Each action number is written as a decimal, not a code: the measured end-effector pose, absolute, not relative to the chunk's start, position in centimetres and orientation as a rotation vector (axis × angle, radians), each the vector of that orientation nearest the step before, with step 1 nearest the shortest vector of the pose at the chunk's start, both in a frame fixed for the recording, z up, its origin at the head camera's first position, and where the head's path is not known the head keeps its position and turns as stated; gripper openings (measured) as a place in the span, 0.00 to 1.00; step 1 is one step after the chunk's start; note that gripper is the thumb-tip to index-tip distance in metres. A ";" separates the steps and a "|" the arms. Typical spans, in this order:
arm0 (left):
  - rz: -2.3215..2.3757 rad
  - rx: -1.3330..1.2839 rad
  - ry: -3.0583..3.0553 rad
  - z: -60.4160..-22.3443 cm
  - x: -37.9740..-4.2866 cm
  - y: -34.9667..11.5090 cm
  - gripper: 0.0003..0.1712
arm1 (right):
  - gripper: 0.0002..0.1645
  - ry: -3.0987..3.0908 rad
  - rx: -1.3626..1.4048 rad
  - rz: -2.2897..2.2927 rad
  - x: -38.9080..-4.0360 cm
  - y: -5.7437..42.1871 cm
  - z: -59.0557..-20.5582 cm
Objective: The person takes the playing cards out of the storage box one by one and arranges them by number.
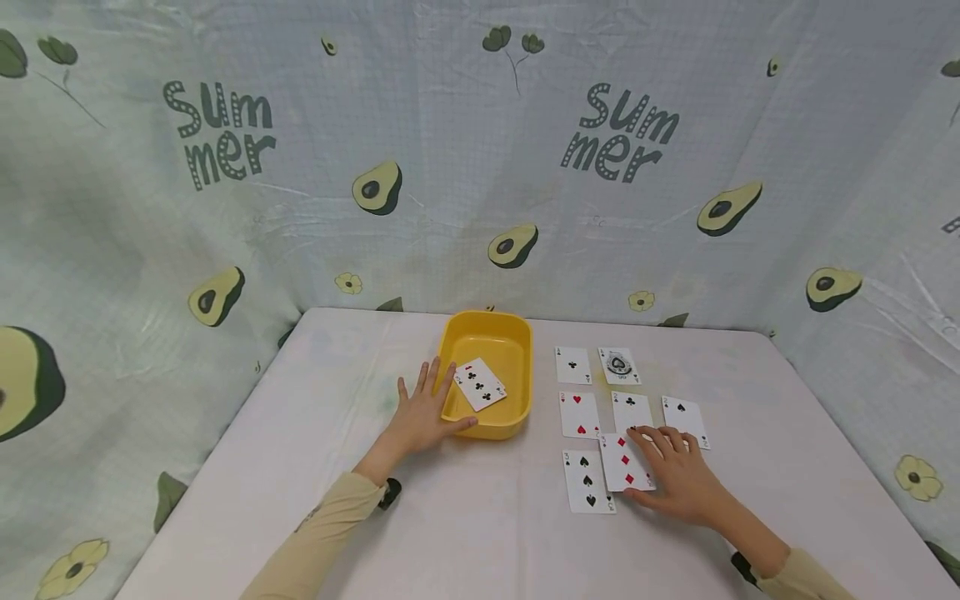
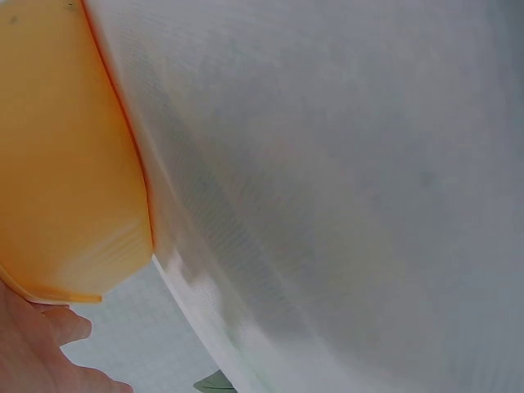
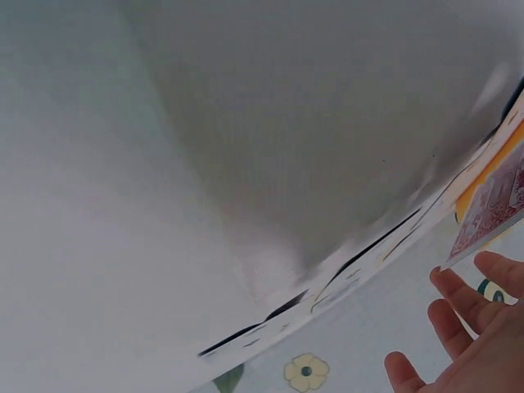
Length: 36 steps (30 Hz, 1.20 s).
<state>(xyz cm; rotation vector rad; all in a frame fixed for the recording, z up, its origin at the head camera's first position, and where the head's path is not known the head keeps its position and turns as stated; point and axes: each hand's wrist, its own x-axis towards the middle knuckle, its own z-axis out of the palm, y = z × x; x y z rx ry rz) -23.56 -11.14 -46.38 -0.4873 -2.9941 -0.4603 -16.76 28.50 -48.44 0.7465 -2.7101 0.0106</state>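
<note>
My right hand [image 1: 678, 482] pinches a three of diamonds [image 1: 626, 465] between thumb and fingers. The right wrist view shows that card's red patterned back [image 3: 491, 201], raised and tilted, at the fingertips. Below it in the head view lies a three of spades [image 1: 585, 483], partly covered. Just above are a two of hearts [image 1: 579, 414], a two of clubs [image 1: 630, 408] and a two of spades [image 1: 684, 419]. Spread fingers of my left hand [image 1: 420, 417] rest at the left rim of a yellow tray [image 1: 517, 375], the thumb along its front corner.
Inside the tray lie a clubs card [image 1: 480, 385] and, mostly hidden under it, one with a red mark. An ace of clubs [image 1: 573, 365] and an ace of spades [image 1: 619, 367] form the back row. A printed cloth [image 1: 450, 108] hangs behind the white table [image 1: 480, 525].
</note>
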 end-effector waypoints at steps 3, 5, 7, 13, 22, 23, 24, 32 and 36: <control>-0.459 -0.486 -2.993 -46.4 -23.5 -11.2 0.57 | 0.49 -2.712 0.737 0.000 -16.5 28.8 -48.8; -0.462 -0.488 -2.990 -46.4 -23.5 -11.2 0.57 | 0.49 -2.710 0.729 -0.002 -16.3 29.1 -48.9; -0.465 -0.487 -2.990 -46.4 -23.5 -11.2 0.57 | 0.49 -2.711 0.723 -0.002 -16.1 29.3 -49.0; -0.471 -0.487 -2.993 -46.4 -23.4 -11.2 0.57 | 0.50 -2.708 0.713 -0.021 -15.6 29.9 -49.4; -0.458 -0.488 -2.987 -46.4 -23.4 -11.2 0.57 | 0.52 -2.811 0.659 -0.039 -15.2 30.7 -49.3; -0.461 -0.487 -2.987 -46.4 -23.4 -11.2 0.57 | 0.52 -2.824 0.653 -0.039 -15.2 30.8 -49.2; -0.461 -0.486 -2.990 -46.4 -23.4 -11.2 0.57 | 0.52 -2.833 0.649 -0.038 -15.2 30.8 -49.1; -0.481 -0.483 -3.003 -46.3 -23.5 -11.3 0.57 | 0.52 -2.855 0.636 -0.024 -15.1 30.9 -48.9; -0.479 -0.497 -2.998 -46.3 -23.6 -11.4 0.57 | 0.52 -2.852 0.629 -0.021 -15.0 30.8 -48.8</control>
